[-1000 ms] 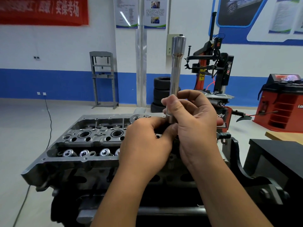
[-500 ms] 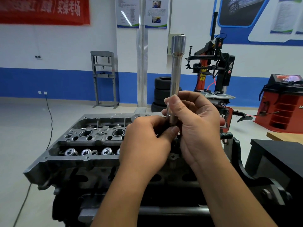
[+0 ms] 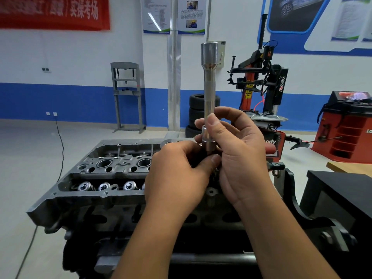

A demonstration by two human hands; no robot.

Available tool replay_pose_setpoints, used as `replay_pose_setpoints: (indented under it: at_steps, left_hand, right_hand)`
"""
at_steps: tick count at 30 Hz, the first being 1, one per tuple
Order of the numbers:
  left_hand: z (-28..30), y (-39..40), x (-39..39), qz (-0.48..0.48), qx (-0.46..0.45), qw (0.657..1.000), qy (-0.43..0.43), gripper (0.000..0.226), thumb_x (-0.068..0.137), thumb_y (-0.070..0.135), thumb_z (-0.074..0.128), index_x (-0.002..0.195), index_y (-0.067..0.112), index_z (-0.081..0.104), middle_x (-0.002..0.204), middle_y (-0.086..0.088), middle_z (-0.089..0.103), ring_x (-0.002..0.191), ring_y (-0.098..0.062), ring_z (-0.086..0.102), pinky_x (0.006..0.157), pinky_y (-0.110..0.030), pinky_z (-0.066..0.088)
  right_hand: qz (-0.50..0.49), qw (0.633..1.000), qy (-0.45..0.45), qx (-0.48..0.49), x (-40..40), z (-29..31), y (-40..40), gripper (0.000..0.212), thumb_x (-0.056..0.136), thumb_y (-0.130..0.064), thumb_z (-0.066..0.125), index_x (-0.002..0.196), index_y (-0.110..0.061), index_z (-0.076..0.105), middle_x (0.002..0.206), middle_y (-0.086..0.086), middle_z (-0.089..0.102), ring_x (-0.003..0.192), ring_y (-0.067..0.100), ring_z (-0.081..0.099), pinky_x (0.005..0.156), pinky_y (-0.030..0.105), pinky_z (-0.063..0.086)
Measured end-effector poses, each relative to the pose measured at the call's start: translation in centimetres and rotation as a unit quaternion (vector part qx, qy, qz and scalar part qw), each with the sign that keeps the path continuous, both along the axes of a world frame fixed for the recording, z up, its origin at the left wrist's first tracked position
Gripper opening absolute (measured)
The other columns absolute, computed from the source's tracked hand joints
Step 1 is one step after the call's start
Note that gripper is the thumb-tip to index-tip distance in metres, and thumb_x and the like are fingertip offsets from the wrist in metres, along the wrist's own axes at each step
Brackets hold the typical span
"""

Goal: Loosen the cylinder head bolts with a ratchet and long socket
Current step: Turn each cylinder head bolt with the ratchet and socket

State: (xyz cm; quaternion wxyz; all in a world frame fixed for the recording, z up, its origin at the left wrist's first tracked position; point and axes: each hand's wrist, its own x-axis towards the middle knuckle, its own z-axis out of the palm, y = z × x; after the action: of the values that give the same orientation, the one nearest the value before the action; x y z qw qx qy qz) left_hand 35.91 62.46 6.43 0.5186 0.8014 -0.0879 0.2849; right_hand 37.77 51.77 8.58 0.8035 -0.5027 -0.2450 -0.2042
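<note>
Standing upright above the cylinder head (image 3: pixel 104 174), item one was the long socket (image 3: pixel 209 93), a bright steel shaft with its wide end uppermost and a stepped collar at its foot; right hand (image 3: pixel 241 158) curled round the lower shaft, thumb laid along it and fingers wrapped behind, presumably to keep it straight while its lower end was fitted; left hand (image 3: pixel 177 178) closed just below the collar, thumb tip pressed near the socket's foot, fingers curled on something dark that was largely hidden; whether that was the ratchet could not be told, though the pairing of both hands at one joint suggested socket and driver being joined before use; item two, the cylinder head, lay on a dark engine stand (image 3: pixel 322 228) directly beneath the hands, valve springs (image 3: pixel 104 186) and round bores (image 3: pixel 103 163) exposed on its left half, its right half covered by the hands; the head bolts themselves were not made out; judged stage: tool assembly, no bolt yet engaged; background items: a tyre changer (image 3: pixel 261 87) lettered "power" on its column, stacked tyres (image 3: pixel 198 109) beside it, an orange machine (image 3: pixel 346 127) at far right with lettering cut off, a grey press frame (image 3: pixel 126 95); a red banner (image 3: pixel 54 12) carried Chinese characters, too blurred to read with confidence; wall posters (image 3: pixel 173 15) illegible.
</note>
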Motion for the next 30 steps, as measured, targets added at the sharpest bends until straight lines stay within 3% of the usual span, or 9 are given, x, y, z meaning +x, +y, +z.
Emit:
replay_pose_setpoints:
  at_steps: [4,9,13,15,18,21,25,30]
  left_hand:
    - [-0.23,0.05,0.28,0.007,0.005,1.000,0.008,0.017,0.082,0.048,0.084,0.095,0.047,0.074,0.091,0.025,0.077,0.090,0.001,0.072,0.085,-0.041,0.062]
    - [-0.10,-0.15,0.24,0.010,0.004,1.000,-0.003,0.013,0.074,0.058,0.082,0.080,0.052,0.072,0.085,0.024,0.076,0.085,-0.003,0.073,0.080,-0.042,0.062]
    - [0.27,-0.25,0.07,-0.033,0.008,0.999,0.016,0.032,0.077,0.053,0.065,0.105,0.041,0.077,0.094,0.024,0.077,0.091,-0.009,0.074,0.085,-0.047,0.061]
    - [0.14,-0.14,0.13,-0.031,0.009,0.999,0.016,0.024,0.083,0.049,0.071,0.106,0.044,0.076,0.096,0.025,0.077,0.093,-0.008,0.074,0.088,-0.047,0.060]
    - [-0.32,0.03,0.48,-0.008,-0.005,1.000,0.008,0.014,0.085,0.042,0.084,0.097,0.042,0.077,0.089,0.026,0.076,0.089,-0.002,0.073,0.085,-0.043,0.061]
    - [-0.31,-0.03,0.41,-0.011,0.004,1.000,0.004,0.014,0.083,0.047,0.083,0.095,0.043,0.076,0.088,0.027,0.075,0.086,0.001,0.072,0.084,-0.041,0.061]
    - [0.13,0.01,0.03,-0.055,0.021,0.998,0.017,0.030,0.082,0.050,0.064,0.107,0.042,0.076,0.095,0.027,0.076,0.091,-0.005,0.073,0.085,-0.045,0.061]
    - [-0.16,-0.10,0.17,-0.021,0.001,1.000,0.002,0.029,0.076,0.051,0.073,0.105,0.045,0.076,0.091,0.025,0.076,0.089,-0.008,0.073,0.085,-0.045,0.060]
  right_hand:
    - [-0.047,0.999,-0.004,0.002,0.02,-0.10,-0.08,0.020,0.073,-0.022,0.085,0.088,-0.026,0.071,0.082,0.002,0.074,0.074,0.020,0.071,0.071,0.031,0.059]
    - [-0.005,1.000,-0.003,-0.006,-0.02,-0.08,-0.10,0.009,0.083,-0.021,0.075,0.092,-0.021,0.071,0.090,0.012,0.078,0.075,0.025,0.072,0.073,0.040,0.061]
    - [-0.003,1.000,0.001,0.005,0.19,-0.04,-0.02,0.012,0.089,-0.021,0.067,0.100,-0.018,0.066,0.090,0.012,0.078,0.078,0.020,0.071,0.075,0.036,0.059]
    - [-0.011,1.000,0.004,0.008,0.21,0.04,-0.02,0.014,0.087,-0.025,0.069,0.100,-0.019,0.067,0.091,0.010,0.078,0.078,0.018,0.071,0.074,0.034,0.058]
    - [-0.049,0.999,-0.007,0.001,0.23,0.02,0.08,0.012,0.080,-0.029,0.079,0.088,-0.026,0.071,0.083,0.002,0.074,0.074,0.015,0.068,0.072,0.030,0.057]
    - [-0.059,0.998,-0.017,-0.006,0.19,-0.08,0.14,0.011,0.080,-0.028,0.080,0.077,-0.033,0.071,0.075,0.000,0.071,0.069,0.014,0.067,0.069,0.028,0.056]
    - [-0.033,0.999,-0.015,0.009,0.20,-0.07,0.06,0.007,0.087,-0.026,0.074,0.082,-0.029,0.070,0.081,0.007,0.074,0.070,0.020,0.068,0.067,0.031,0.058]
    - [0.005,1.000,0.000,0.023,0.23,-0.01,0.15,0.006,0.093,-0.026,0.062,0.095,-0.021,0.064,0.086,0.015,0.077,0.071,0.023,0.070,0.068,0.035,0.059]
